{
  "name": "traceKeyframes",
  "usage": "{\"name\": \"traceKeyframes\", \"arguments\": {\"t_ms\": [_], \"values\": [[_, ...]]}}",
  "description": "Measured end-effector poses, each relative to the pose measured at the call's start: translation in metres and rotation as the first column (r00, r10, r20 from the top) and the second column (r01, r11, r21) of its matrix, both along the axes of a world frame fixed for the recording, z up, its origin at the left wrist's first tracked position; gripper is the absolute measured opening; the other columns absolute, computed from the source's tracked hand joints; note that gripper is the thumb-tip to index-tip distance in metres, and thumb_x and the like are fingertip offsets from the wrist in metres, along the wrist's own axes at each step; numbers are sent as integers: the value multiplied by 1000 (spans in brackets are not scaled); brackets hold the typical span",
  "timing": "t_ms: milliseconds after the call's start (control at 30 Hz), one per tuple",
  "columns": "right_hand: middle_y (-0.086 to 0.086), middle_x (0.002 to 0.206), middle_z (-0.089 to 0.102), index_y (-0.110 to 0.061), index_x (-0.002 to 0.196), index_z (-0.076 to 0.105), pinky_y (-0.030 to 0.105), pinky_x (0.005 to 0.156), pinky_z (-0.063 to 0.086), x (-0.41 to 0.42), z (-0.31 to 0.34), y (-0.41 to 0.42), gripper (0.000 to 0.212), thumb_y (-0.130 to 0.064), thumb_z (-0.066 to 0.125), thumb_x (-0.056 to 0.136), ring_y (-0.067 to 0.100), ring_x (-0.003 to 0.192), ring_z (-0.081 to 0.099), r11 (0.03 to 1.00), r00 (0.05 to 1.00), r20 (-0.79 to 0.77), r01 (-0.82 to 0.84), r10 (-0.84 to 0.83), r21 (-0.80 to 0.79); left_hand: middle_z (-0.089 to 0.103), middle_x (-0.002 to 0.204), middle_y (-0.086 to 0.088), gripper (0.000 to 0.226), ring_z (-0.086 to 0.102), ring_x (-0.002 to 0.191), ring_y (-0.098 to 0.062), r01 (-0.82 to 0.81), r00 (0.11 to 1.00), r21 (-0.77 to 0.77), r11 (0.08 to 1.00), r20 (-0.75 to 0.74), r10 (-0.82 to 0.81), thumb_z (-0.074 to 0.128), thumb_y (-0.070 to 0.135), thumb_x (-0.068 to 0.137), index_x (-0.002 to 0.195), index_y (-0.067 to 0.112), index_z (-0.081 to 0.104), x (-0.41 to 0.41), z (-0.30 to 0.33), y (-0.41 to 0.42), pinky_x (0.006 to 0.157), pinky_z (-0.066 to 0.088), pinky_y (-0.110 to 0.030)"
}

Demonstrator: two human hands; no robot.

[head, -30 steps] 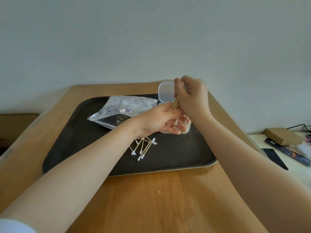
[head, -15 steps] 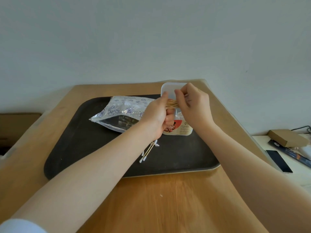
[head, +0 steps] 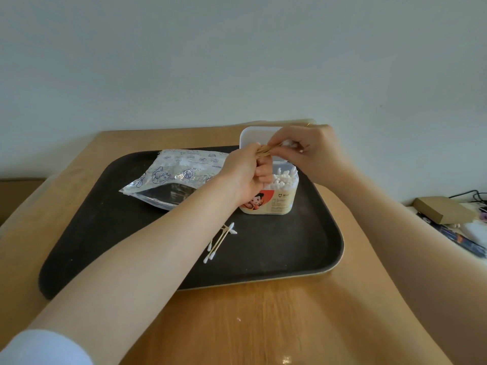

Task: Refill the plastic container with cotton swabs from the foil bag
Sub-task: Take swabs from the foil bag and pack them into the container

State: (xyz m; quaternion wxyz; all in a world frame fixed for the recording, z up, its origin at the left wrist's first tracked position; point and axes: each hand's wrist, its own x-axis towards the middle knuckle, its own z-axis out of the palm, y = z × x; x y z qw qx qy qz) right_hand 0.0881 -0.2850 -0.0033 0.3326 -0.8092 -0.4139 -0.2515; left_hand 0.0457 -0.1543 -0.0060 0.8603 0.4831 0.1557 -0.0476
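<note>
Both hands meet above the open plastic container (head: 274,198), sharing 1 bundle of cotton swabs (head: 266,149) held roughly level between them. The left hand (head: 246,175) is curled around the near end of the bundle, its fingers folded in over the container's mouth. The right hand (head: 307,151) pinches the far end, where white tips show between its fingers.

Directly beneath the bundle, the container stands upright on a dark tray (head: 303,246), its white lid (head: 253,135) flipped up behind it and a packed layer of white swab tips (head: 283,180) visible inside. A printed label with a cartoon figure faces the camera.

Left of the container, partly behind the left wrist, the foil bag (head: 171,177) lies flat on the tray with its open mouth toward the viewer. A few loose swabs (head: 220,242) lie on the tray just beside the left forearm, nearer than the container. The tray sits on a wooden table (head: 237,325). A cardboard box (head: 445,213) rests on a separate surface far to the right.
</note>
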Motion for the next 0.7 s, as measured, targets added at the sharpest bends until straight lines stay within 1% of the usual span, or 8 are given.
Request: {"name": "traceKeyframes", "arguments": {"t_ms": [33, 100, 167, 233, 367, 500, 567, 700], "values": [[4, 70, 66, -9, 86, 72, 10, 58, 44, 2, 0, -2, 12, -20, 68, 82, 8, 55, 53, 999, 999, -45, 29, -27, 36, 41, 51, 1, 32, 31, 35, -8, 2, 1000, 60, 998, 28, -4, 34, 27, 101, 77, 11, 48, 2, -1, -1, 37, 26, -18], [7, 71, 68, -11, 86, 71, 16, 58, 51, 6, -1, -7, 8, -18, 69, 82, 5, 53, 58, 990, 986, -153, 91, -74, 110, 55, 70, -4, 37, 49, 50, -12, -34, 990, 410, 911, 141, -27, 30, 41, 99, 97, 11, 52, 5, -6, 3, 49, 39, -23], [5, 72, 67, -15, 85, 69, 15, 57, 52, 12, -2, -14, 3, -15, 68, 83, 1, 52, 58, 975, 960, -254, 158, -115, 154, 60, 94, 0, 41, 56, 76, -12, -119, 953, 800, 588, 258, -160, 29, 48, 97, 114, 16, 48, 4, -12, 11, 65, 43, -22], [3, 71, 65, -15, 85, 67, 12, 56, 50, 18, -5, -19, 3, -13, 67, 83, -1, 51, 57, 960, 922, -367, 203, -120, 195, 54, 103, 9, 39, 52, 88, -7, -172, 908, 945, 277, 262, -328, 40, 49, 93, 114, 18, 51, 3, -16, 19, 67, 38, -16], [-4, 67, 61, -14, 86, 67, 14, 57, 47, 21, -10, -19, 5, -10, 65, 84, -2, 49, 55, 945, 874, -474, 236, -105, 226, 48, 119, 7, 55, 51, 103, -13, -51, 869, 998, -30, 30, -495, 62, 55, 77, 121, 23, 52, 2, -23, 20, 83, 43, -28], [-4, 69, 61, -15, 85, 66, 19, 61, 51, 20, -13, -14, 3, -12, 65, 85, -2, 49, 55, 958, 870, -481, 221, -110, 181, 46, 133, 2, 71, 48, 116, -22, -87, 880, 954, -285, -61, -471, 58, 59, 79, 136, 23, 37, 3, -30, 14, 95, 35, -36], [-5, 69, 61, -15, 85, 66, 18, 61, 51, 18, -12, -13, 3, -13, 64, 85, -3, 49, 56, 957, 868, -484, 224, -111, 182, 45, 131, -1, 69, 48, 115, -24, -163, 887, 928, -334, -11, -461, 57, 60, 79, 132, 20, 38, 5, -35, 14, 93, 34, -36], [-1, 67, 62, -15, 86, 66, 21, 65, 54, 15, -11, -12, 3, -13, 64, 86, 4, 54, 57, 941, 837, -538, 255, -99, 224, 42, 138, 0, 69, 46, 120, -24, -190, 886, 927, -323, 20, -464, 56, 56, 82, 135, 17, 34, 7, -39, 14, 96, 33, -39]]}}
